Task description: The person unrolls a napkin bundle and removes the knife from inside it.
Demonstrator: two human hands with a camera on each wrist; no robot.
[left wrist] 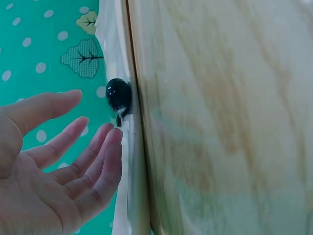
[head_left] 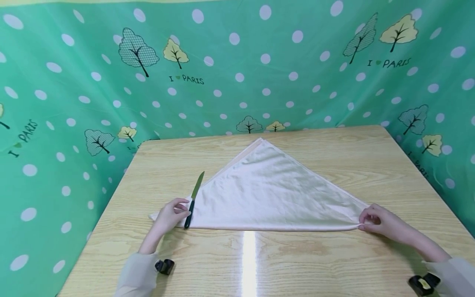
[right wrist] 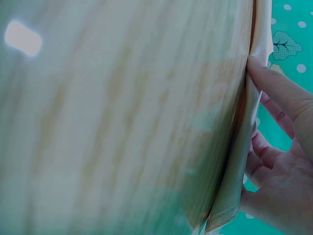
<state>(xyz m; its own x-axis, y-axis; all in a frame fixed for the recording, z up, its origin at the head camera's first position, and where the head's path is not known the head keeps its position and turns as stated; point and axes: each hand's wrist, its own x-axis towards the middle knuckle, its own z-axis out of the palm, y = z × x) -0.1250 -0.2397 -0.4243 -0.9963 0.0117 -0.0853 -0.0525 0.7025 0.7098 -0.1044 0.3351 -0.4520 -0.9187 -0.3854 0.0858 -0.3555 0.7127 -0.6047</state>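
**Folded cloth held at two corners, knife on its left edge**

A cream cloth lies on the wooden table, folded into a triangle with its long edge toward the person and its apex pointing away; the right hand pinches the right corner of the cloth between thumb and fingers, and the right wrist view shows the thumb pressed on the hem with the other fingers curled beneath it; the left hand rests at the left corner with its fingers straight and relaxed, slightly spread in the left wrist view, holding nothing; its fingertips sit just beside the black handle of a knife; the knife lies on the left part of the cloth, blade pointing away from the person; a green backdrop printed with white dots and trees hangs behind and beside the table.
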